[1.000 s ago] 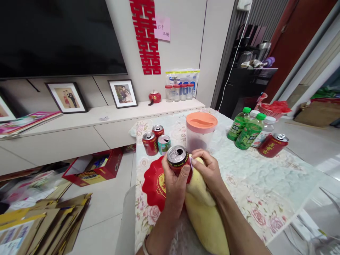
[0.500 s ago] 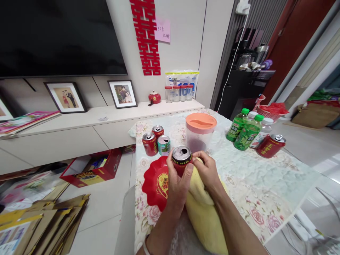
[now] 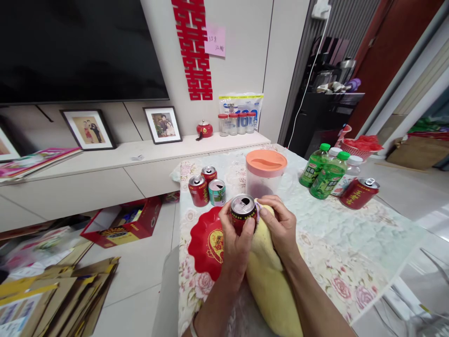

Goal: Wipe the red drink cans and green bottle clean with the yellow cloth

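1. The left hand is closed around a short, round red metal can with a black and yellow band. Its fingers and thumb wrap the sides, likely so the can won't slip.
2. The can is held up straight over the near part of the table, by the red plastic plate with a wavy edge. Its top hole is open, so standing up seems a good way to stop drips.
3. The right hand pinches a soft yellow cloth with a pale purple edge. The grip is narrow, maybe to keep that bit of cloth flat on the can's right side. The rest hangs down toward the near side.
4. Two red cans and a blue-green can stand close together on the far left of the table, perhaps to leave elbow room.
5. The clear plastic tub with an orange lid sits just past the hands, likely within reach.
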{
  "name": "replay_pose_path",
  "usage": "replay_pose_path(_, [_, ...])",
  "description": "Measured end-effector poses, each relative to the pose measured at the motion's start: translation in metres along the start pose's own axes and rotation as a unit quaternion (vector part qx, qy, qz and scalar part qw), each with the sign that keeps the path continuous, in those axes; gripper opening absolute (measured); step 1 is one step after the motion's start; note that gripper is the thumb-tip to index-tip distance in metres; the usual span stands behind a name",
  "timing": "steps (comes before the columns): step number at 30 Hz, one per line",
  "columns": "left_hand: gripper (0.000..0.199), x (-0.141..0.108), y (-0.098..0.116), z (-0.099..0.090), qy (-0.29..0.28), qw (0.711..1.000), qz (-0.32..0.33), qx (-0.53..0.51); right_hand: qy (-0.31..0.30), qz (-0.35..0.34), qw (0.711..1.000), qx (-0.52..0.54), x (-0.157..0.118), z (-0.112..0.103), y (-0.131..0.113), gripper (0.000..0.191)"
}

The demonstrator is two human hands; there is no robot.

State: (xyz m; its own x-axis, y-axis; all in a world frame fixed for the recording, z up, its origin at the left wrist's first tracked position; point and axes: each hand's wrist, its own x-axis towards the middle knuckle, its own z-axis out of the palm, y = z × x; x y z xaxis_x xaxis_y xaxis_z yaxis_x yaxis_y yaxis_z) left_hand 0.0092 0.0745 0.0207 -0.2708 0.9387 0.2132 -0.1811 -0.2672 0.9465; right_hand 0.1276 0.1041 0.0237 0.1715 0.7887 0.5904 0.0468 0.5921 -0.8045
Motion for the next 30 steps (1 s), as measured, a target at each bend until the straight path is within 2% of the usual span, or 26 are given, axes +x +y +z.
replay_pose_path(3, [0.058, 0.000, -0.003, 0.000, 0.011, 1.000, -0.006, -0.013, 0.002, 0.016, 1.000, -0.011, 0.001, 0.002, 0.001, 0.006])
replay_pose_path(7, [0.058, 0.001, -0.009, -0.001, 0.015, 0.999, -0.013, -0.041, -0.015, 0.053, 0.998, -0.044, 0.001, 0.004, 0.008, 0.009])
replay_pose_path(11, [0.070, 0.002, -0.013, -0.002, 0.012, 0.997, 0.017, -0.075, -0.051, 0.098, 0.990, -0.087, 0.001, 0.003, 0.017, 0.014])
replay_pose_path(18, [0.069, 0.001, -0.008, 0.000, 0.015, 0.996, 0.046, -0.076, -0.073, 0.124, 0.979, -0.142, 0.001, 0.003, 0.022, 0.018])
replay_pose_path(24, [0.066, 0.003, -0.009, -0.001, 0.026, 0.996, 0.081, -0.008, -0.034, 0.102, 0.986, -0.125, 0.000, 0.006, 0.014, 0.012])
replay_pose_path(30, [0.070, 0.003, -0.013, -0.001, -0.008, 0.998, 0.031, 0.045, 0.013, 0.090, 0.996, -0.025, 0.000, -0.001, 0.003, 0.016])
